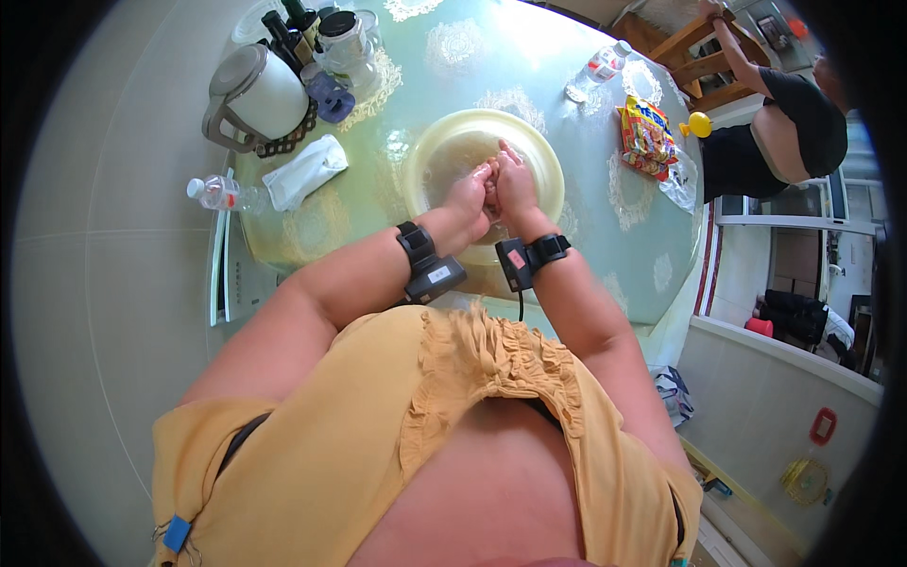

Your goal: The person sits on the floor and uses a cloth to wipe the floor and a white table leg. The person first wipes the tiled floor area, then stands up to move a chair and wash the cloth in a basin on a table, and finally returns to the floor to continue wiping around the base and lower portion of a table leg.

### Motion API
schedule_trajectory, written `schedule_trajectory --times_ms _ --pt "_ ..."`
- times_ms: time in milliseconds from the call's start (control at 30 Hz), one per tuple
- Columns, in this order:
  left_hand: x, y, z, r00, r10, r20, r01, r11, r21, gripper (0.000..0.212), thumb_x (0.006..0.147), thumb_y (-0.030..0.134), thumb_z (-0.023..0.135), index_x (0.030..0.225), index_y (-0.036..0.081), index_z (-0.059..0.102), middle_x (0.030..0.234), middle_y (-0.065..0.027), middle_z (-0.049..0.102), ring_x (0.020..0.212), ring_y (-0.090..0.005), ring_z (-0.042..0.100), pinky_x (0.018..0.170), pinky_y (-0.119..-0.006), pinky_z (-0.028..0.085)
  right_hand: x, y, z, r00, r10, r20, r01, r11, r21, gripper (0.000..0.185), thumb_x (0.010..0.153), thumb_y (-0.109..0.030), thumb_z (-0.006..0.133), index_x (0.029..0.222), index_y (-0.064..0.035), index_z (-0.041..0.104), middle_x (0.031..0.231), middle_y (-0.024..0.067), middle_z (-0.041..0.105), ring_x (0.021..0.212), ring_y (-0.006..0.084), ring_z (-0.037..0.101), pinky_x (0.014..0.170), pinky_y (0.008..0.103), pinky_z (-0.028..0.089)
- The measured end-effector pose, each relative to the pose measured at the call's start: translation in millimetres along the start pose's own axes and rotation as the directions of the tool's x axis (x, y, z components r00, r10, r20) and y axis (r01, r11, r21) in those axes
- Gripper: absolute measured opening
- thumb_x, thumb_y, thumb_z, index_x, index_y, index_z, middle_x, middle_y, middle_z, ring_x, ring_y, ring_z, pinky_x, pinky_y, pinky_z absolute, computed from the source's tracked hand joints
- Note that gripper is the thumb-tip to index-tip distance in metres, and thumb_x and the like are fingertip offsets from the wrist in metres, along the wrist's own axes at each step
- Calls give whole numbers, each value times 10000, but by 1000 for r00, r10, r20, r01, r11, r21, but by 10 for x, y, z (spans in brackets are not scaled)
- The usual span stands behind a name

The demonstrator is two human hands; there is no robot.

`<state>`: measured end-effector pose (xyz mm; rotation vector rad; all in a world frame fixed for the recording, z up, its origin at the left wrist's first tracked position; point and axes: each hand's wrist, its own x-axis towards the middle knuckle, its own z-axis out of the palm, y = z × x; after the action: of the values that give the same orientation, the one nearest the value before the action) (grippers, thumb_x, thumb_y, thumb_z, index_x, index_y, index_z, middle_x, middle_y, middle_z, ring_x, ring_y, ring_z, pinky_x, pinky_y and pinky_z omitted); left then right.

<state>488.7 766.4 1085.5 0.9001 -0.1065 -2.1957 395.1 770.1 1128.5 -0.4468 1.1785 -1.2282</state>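
A pale yellow round basin point(551, 177) holding cloudy water stands on the table before me. Over it, my left hand point(469, 198) and my right hand point(515, 183) meet, fingers curled together around something small and pinkish-brown that they mostly hide. Whether one hand or both grip it cannot be told. Each wrist wears a black strap with a small box.
On the table point(453, 92) are a white kettle point(266, 92), dark bottles, a glass jar point(347, 53), a tissue pack point(306, 172), plastic bottles point(599, 69) point(220, 193) and a colourful snack bag point(646, 135). Another person point(779, 135) stands at the right.
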Motion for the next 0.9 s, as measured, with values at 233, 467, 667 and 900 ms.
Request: schedule_trajectory --times_ms 233,467,667,900 --pt "-56 -125 25 999 -24 -43 28 996 86 352 1093 399 437 953 167 662 912 -26 703 818 -186 640 816 -354 542 -294 459 -196 909 -412 63 379 754 -536 483 1001 -146 503 1419 97 512 1282 271 624 1216 349 588 1075 378 450" --pt "-120 -2 208 993 94 -73 -83 986 142 353 1095 400 425 975 141 633 900 -31 685 822 -188 640 820 -350 547 -231 273 -147 979 -184 84 197 960 -198 390 1039 -185 507 1360 27 568 1056 106 656 879 165 621 807 278 523" --pt "-359 -98 191 989 107 -106 -102 994 48 297 1104 332 433 991 161 647 909 -29 694 811 -167 632 749 -336 532 -222 8 0 996 76 40 -72 993 -91 447 1082 -270 446 1400 21 563 881 93 595 671 184 618 645 303 536" --pt "-323 -333 -110 997 -12 -70 16 999 46 307 1086 396 464 1006 175 662 910 -4 701 839 -171 656 768 -352 547 -502 628 -295 960 -278 41 261 830 -493 483 1044 -303 490 1375 35 590 1184 200 685 1088 226 640 975 328 500"
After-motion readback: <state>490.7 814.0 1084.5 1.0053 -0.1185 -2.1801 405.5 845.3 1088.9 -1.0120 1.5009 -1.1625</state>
